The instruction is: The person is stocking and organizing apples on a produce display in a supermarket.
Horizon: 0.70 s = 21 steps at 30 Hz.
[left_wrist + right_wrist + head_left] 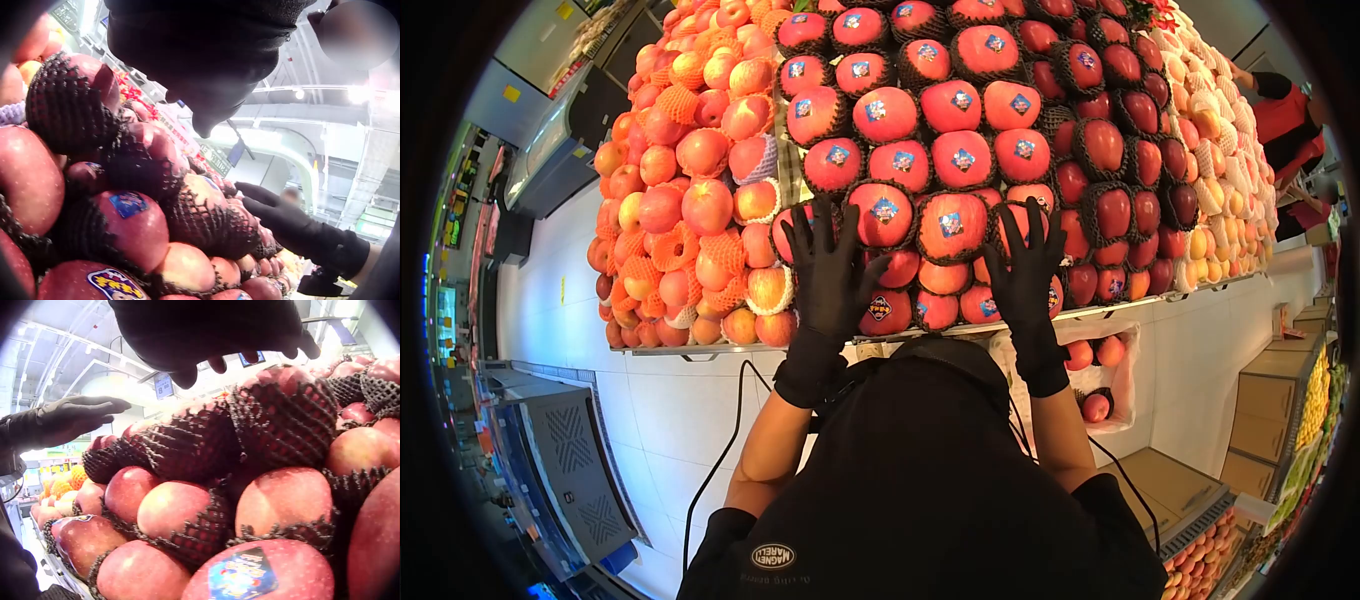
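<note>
Two hands, left hand (830,280) and right hand (1028,272): fingers straight and spread, holding nothing.
Stickered apples (953,226): in rows, beneath and between them.
Black foam nets (187,442): pressing lightly seems best against rolling.

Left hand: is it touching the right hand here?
Apart. The head view shows it: the left hand and right hand are spread well away from each other, with apples visible between them.

3 views share the same apples (963,160)
Head looks down from above; wrist cameras face across and upward, close up, the left's also showing the right hand (300,231) at lower right.
</note>
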Each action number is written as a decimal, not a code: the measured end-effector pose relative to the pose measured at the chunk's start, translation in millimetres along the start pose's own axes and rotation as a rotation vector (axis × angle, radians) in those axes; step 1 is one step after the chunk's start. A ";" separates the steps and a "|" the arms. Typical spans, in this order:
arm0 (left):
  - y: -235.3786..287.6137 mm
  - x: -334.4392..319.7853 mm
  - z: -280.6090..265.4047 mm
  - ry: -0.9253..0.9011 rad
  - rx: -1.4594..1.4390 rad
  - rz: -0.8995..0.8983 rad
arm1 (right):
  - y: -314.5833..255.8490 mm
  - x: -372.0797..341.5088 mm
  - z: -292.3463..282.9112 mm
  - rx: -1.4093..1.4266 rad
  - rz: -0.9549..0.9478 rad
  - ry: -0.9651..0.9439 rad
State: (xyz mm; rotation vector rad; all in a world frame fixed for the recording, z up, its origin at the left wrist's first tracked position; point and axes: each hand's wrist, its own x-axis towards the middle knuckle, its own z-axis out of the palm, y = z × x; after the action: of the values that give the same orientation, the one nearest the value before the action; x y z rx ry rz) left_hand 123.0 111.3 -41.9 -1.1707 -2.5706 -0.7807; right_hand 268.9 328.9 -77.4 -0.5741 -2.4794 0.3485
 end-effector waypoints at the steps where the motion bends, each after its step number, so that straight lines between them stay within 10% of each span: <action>1: 4.4 -1.2 5.2 -0.031 0.025 0.029 | -7.6 -1.5 1.5 -0.024 -0.005 -0.010; 21: 0.8 -8.1 28.2 -0.115 -0.040 0.116 | -25.7 -12.2 15.0 -0.093 -0.024 -0.078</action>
State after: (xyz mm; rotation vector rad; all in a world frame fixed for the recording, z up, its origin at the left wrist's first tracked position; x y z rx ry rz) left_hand 129.7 122.0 -68.4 -1.4015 -2.5604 -0.7629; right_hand 261.0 299.0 -85.9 -0.5779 -2.5862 0.2512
